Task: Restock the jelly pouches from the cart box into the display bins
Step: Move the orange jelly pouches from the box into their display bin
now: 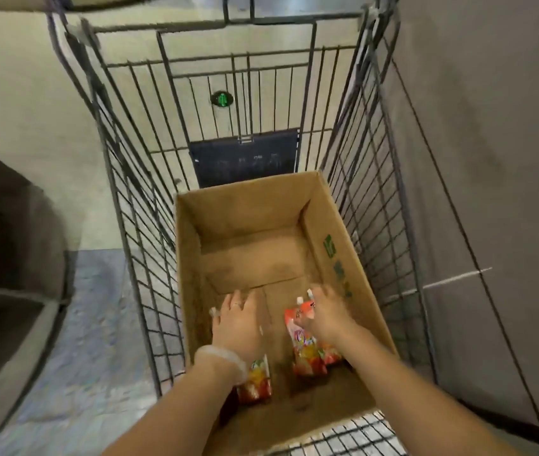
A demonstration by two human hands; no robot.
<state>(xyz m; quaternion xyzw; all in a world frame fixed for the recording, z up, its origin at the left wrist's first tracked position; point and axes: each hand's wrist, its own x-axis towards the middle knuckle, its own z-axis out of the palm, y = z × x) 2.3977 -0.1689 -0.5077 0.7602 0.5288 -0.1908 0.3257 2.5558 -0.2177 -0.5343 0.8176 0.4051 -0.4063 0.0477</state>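
two hands reach down into the open cardboard box (248,255) that sits in the wire shopping cart (376,179). the left hand (238,320) lies palm down over a jelly pouch (256,380) near the box's left wall; its fingers look spread and fairly flat on top of it, a white spout cap peeking out by the thumb side, but whether they curl round the pouch i cannot tell — the hand hides most of it and the frame is blurred. a pale band circles that wrist, and a ring shows on one finger. the right hand (325,315) rests on a small pile of pouches (307,343) toward the box's right side, thumb and fingers pinching the upper part of the top one, with two white caps poking past the fingertips. both lots of pouches lie flat on the box floor at its near end — the far half shows only bare cardboard. green print runs along the inside of the right wall. left of the cart, dark rounded display bins (8,291) stand on the floor.
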